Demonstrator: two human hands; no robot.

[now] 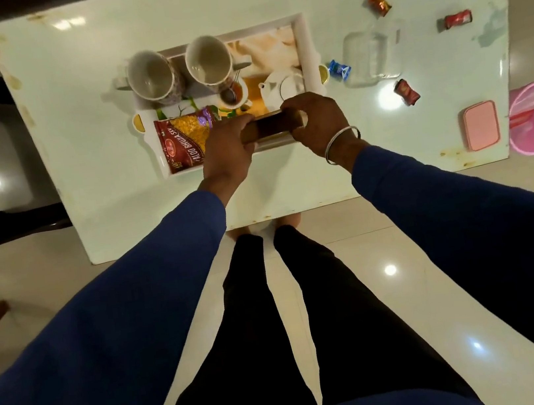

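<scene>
Placement underway: left hand [228,149] and right hand [316,122] hold the brown box [273,125] by its 2 ends, fingers curled round it, over the tray's [305,40] 6 o'clock edge. Next, probably, it goes down into the gap at 3 o'clock of the snack packet [185,138], clear of the teapot [283,87].

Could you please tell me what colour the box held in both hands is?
The box is brown, shown best in the head view.
</scene>
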